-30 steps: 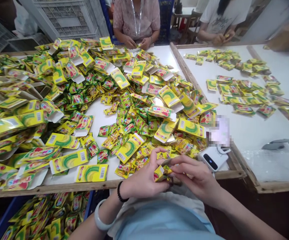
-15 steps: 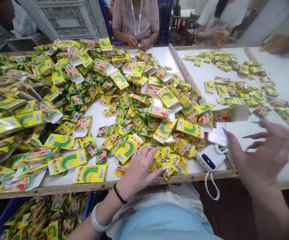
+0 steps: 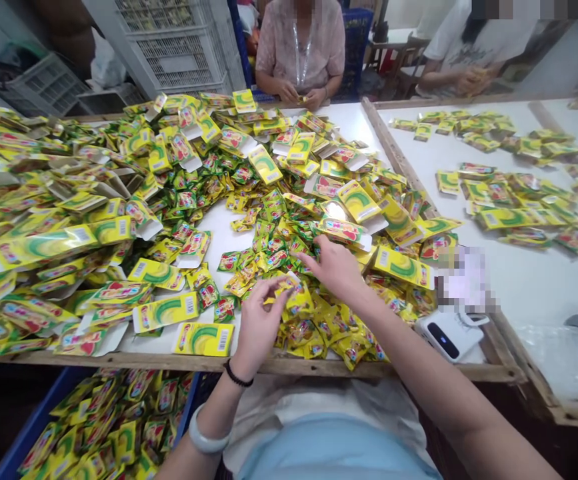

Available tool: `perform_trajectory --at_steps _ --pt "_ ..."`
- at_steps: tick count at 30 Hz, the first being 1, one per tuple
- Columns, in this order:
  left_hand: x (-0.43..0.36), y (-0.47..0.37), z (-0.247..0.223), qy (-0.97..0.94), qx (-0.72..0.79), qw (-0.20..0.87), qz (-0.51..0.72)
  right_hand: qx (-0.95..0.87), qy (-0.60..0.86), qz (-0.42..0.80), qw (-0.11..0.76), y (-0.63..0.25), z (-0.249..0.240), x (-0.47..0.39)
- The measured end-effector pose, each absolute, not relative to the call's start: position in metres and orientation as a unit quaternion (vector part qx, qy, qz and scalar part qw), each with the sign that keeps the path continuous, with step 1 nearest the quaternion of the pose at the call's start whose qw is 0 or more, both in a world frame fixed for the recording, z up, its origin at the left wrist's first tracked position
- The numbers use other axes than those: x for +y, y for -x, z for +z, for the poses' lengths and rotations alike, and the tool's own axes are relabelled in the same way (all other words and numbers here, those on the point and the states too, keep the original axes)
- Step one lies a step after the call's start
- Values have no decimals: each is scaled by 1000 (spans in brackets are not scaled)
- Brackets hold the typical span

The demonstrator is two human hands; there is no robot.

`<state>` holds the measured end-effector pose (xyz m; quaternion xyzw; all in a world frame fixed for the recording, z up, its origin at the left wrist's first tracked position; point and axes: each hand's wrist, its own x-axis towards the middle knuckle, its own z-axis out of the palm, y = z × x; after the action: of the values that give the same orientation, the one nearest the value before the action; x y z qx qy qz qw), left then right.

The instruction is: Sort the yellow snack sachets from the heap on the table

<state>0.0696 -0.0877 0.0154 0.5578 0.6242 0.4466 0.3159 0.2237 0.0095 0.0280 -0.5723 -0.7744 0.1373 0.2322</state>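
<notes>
My left hand (image 3: 261, 327) is closed in a pinch on a small yellow box (image 3: 299, 297) near the front edge of the table. Just to its right, my right hand (image 3: 339, 267) reaches into a heap of small green packets (image 3: 269, 237). Its thumb and forefinger are apart at the packets, while the other fingers are partly hidden. Small yellow packets (image 3: 349, 343) lie in front of and below both hands. Printed yellow boxes (image 3: 403, 267) rest around the heap, one of them (image 3: 203, 339) flat by the front edge.
A large pile of boxes (image 3: 59, 240) covers the left side. Wooden strips (image 3: 393, 143) divide the white table. A power bank (image 3: 449, 333) and a blurred phone (image 3: 469, 273) lie right. A blue crate (image 3: 33, 427) of boxes stands below. Two people (image 3: 301, 53) work opposite.
My right hand has come in from the right side to the green packets. My left hand now pinches the yellow box that lay beside it. The view has shifted left.
</notes>
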Motion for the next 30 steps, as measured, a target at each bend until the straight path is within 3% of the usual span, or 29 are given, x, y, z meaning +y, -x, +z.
perform_trajectory --at_steps 3,7,9,11,14,19,22,26,30 --pt "-76 -60 12 -529 644 273 481 -779 549 177 246 -212 30 23" --pt "-69 -58 6 -484 641 287 521 -675 496 355 416 -224 30 -2" --pt "-69 -66 5 -461 636 319 530 -611 461 451 458 -232 27 -26" --pt "-70 -80 5 -448 624 384 512 -635 461 443 433 -237 22 -47" --pt "-71 -102 5 -458 591 470 469 -719 487 315 383 -252 15 -66" --pt "-73 -113 -2 -486 572 453 483 -678 639 27 362 -342 16 -78" --pt "-74 -112 -8 -502 574 433 481 -584 772 -119 221 -404 17 -75" --pt "-74 -118 -9 -520 560 442 471 -520 847 -83 72 -437 6 -58" --pt "-77 -119 -5 -524 566 425 473 -482 872 -51 65 -443 -5 -46"
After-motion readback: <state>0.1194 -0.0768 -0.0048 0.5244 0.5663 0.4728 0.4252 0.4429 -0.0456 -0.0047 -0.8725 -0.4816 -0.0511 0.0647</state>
